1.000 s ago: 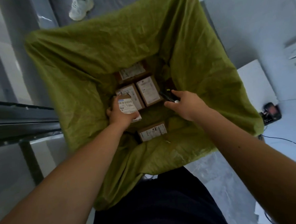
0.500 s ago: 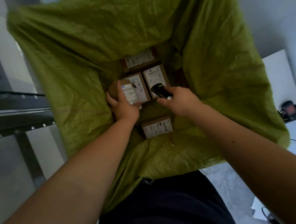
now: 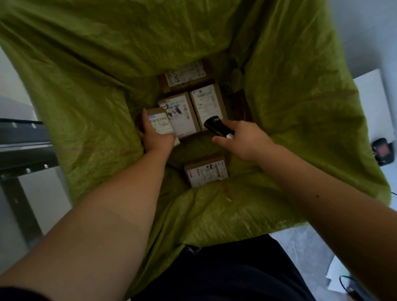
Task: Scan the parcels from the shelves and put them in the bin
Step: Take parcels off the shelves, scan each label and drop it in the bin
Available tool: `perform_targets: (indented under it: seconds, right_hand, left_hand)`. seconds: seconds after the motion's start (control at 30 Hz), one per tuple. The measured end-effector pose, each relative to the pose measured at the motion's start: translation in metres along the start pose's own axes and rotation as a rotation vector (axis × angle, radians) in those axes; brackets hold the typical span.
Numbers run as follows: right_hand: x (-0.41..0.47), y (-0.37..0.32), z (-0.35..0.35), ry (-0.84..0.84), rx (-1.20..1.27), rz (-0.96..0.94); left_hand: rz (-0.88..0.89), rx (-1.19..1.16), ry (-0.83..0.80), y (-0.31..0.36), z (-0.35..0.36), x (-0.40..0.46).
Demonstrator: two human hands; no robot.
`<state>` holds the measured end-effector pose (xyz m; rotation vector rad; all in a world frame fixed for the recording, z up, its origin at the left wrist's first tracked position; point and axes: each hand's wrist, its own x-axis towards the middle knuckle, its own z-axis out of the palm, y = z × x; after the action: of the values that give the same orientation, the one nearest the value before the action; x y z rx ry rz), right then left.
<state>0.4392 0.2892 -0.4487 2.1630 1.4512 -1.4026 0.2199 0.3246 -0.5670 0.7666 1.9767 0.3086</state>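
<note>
Hands reach into bin (image 3: pixel 73 88): left (image 3: pixel 156 139) grips parcel (image 3: pixel 159 122), right (image 3: pixel 245 139) scanner (image 3: pixel 215 126).

Bin liner (image 3: pixel 96 86): olive green, crinkled. Parcels (image 3: pixel 209 103): brown cardboard, white labels, black barcodes. Scanner (image 3: pixel 215 126): black, white tip. Shelf frame (image 3: pixel 16 147): dark grey.

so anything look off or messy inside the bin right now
Nothing stands out. The parcels on the bin floor look intact; the near parcel lies apart from the rest. The left hand holds a parcel, the right hand the scanner.
</note>
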Motion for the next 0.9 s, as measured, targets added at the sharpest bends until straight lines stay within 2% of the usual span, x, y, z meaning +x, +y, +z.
perform_targets:
  seconds: [0.07,0.17,0.5,0.77,0.9]
  right_hand:
    - [0.0,0.002,0.003,-0.01,-0.005,-0.003]
    - [-0.001,0.003,0.007,-0.019,0.0,-0.009]
    - [0.001,0.008,0.024,-0.04,-0.026,-0.012]
    - [0.002,0.005,0.028,-0.033,-0.043,-0.019]
    - [0.004,0.005,0.028,-0.025,-0.049,-0.018]
  left_hand:
    - [0.009,-0.146,-0.009,-0.001,-0.002,0.005]
    - [0.014,-0.227,0.023,-0.005,-0.001,0.01]
    - [0.023,-0.102,0.043,-0.009,0.003,0.024]
    - [-0.149,-0.226,0.069,-0.009,0.008,0.028]
    - [-0.102,-0.14,0.053,-0.014,0.012,0.029]
